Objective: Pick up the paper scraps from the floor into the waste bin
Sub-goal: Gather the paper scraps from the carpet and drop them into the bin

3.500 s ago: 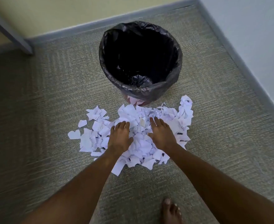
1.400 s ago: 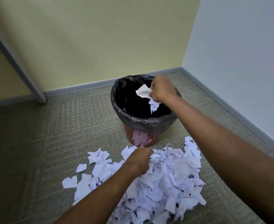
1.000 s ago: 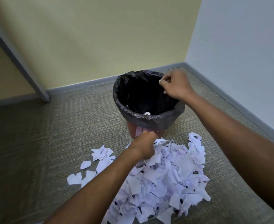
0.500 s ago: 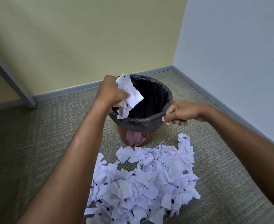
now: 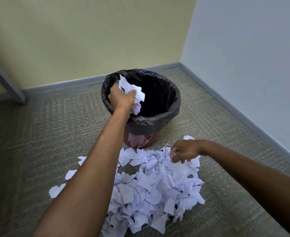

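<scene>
Head view: left hand grips a wad of scraps over the waste bin so they drop inside; right hand, fingers curled at the pile, hold unclear

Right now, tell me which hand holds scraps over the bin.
The left hand: it grips a wad above the bin, while the right hand is down at the floor pile.

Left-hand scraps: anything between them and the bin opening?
Nothing visible. The left hand grips the scraps right over the open mouth of the waste bin, near its left rim.
</scene>
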`<state>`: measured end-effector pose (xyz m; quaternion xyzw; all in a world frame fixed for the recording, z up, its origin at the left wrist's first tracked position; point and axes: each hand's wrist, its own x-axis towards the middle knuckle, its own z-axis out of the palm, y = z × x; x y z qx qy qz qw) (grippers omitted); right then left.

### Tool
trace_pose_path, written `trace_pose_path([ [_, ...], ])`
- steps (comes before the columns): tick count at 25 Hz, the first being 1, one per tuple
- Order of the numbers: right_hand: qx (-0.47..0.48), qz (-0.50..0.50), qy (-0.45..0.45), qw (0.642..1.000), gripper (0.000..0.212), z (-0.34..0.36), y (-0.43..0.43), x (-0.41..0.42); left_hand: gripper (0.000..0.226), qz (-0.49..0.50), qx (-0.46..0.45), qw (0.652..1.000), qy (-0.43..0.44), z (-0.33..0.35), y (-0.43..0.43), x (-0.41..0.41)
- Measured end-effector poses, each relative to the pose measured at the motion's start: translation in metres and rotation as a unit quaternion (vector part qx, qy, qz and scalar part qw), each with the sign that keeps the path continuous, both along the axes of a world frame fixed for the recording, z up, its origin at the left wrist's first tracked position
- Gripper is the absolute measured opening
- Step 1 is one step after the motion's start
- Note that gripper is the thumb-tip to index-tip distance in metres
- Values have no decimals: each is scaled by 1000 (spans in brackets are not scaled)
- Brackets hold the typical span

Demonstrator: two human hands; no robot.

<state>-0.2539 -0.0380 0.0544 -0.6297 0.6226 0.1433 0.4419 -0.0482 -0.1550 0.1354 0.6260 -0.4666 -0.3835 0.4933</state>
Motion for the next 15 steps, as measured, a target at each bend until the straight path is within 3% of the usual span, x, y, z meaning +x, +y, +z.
trace_pose_path([
  [2,-23,-13,-1,1000,26,-3,-3,-3,77,-87,35,996,-9,-5,-1,-1],
  [4,-41,-3,5,999,27,-8,-6,-6,101,-151,52,986,-53,-5,-1,0],
  [7,-54,44,62,996,39,-22,-4,-6,90,-170,24,980,-101,1,-1,1],
  [11,-20,107,150,983,93,-49,9,2,48,-122,-47,984,-121,2,3,4],
  [15,8,133,154,979,116,-69,21,19,53,-128,-108,968,-189,-8,19,12],
])
